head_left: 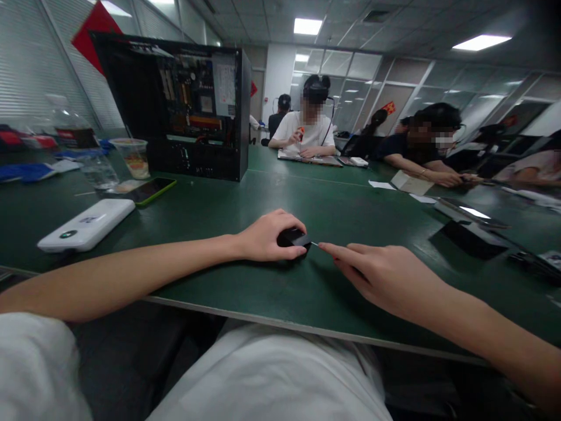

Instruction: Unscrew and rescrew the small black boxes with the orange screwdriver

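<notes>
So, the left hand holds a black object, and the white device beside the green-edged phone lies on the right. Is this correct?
No: the head view shows the white device on the left, beside the phone. The left hand does hold the black object.

On tabletop (245,280): computer case (244,117), upper left; phone (153,190) before it; power bank (99,221), left; small object (300,238), centre, within left fingers (293,220).

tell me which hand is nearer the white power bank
Left. The left hand is right of the power bank, holding a black object; the right hand is farther right, with a thin tool by that object.
</notes>
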The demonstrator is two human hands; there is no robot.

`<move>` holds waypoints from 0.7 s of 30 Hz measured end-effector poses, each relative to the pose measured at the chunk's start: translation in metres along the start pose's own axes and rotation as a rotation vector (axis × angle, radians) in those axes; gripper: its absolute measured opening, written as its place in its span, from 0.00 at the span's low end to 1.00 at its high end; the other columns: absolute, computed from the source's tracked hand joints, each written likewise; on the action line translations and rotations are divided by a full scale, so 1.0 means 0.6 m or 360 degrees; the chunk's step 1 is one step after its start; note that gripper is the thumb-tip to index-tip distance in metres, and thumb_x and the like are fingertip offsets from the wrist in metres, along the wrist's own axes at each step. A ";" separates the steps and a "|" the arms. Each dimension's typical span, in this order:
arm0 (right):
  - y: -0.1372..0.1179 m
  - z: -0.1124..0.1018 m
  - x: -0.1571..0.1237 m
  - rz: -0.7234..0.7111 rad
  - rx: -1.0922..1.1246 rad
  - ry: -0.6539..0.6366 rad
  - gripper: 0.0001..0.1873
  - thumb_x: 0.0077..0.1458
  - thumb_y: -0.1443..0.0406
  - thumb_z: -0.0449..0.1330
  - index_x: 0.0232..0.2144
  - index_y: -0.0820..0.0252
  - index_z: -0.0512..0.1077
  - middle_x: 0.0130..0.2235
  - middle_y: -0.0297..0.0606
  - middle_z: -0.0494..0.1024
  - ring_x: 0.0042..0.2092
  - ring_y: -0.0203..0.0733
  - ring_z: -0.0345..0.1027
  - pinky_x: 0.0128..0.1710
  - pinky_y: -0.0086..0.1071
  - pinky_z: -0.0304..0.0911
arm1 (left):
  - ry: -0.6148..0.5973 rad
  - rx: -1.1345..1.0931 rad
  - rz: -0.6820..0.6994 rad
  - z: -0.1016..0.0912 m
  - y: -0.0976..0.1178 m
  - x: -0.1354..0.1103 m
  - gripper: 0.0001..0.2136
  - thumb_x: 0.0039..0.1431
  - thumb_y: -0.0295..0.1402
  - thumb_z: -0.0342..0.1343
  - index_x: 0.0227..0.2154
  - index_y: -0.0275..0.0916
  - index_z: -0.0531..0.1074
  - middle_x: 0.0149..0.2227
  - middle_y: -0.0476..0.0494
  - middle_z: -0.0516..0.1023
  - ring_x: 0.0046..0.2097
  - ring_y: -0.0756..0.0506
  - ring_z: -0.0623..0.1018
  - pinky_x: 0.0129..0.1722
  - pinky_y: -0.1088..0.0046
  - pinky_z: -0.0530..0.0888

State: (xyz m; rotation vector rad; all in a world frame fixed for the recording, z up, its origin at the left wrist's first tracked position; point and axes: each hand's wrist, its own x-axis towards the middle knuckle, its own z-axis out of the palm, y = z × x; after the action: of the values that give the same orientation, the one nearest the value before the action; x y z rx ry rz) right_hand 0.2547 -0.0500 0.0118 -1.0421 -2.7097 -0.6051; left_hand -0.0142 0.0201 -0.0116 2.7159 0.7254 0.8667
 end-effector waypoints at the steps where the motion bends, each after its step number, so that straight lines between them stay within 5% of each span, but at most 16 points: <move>1: 0.003 0.003 0.006 -0.0028 0.0010 -0.0006 0.21 0.69 0.64 0.49 0.60 0.52 0.69 0.34 0.32 0.80 0.29 0.37 0.76 0.24 0.33 0.52 | -0.0002 -0.0022 0.0024 0.000 0.000 0.000 0.18 0.60 0.45 0.60 0.47 0.37 0.74 0.46 0.40 0.80 0.48 0.40 0.75 0.51 0.63 0.71; 13: 0.054 0.051 0.026 -0.0237 0.0122 0.0241 0.16 0.69 0.62 0.50 0.52 0.60 0.73 0.40 0.37 0.83 0.32 0.37 0.77 0.27 0.30 0.59 | 0.0181 -0.0112 -0.0060 -0.004 -0.010 0.002 0.26 0.56 0.44 0.65 0.53 0.38 0.71 0.56 0.34 0.73 0.59 0.36 0.73 0.61 0.58 0.68; 21: 0.082 0.083 0.039 -0.0120 0.0427 0.0095 0.18 0.69 0.60 0.51 0.52 0.63 0.72 0.40 0.39 0.83 0.33 0.36 0.76 0.33 0.29 0.64 | 0.0153 -0.0069 -0.0216 -0.005 -0.012 0.003 0.25 0.57 0.45 0.63 0.54 0.37 0.71 0.54 0.36 0.76 0.54 0.37 0.76 0.56 0.59 0.72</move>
State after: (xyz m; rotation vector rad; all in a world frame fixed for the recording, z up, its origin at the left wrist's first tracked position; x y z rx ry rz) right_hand 0.2695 0.0186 -0.0109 -0.8445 -2.6922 -0.2676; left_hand -0.0174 0.0272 -0.0110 2.5674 0.8878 0.9740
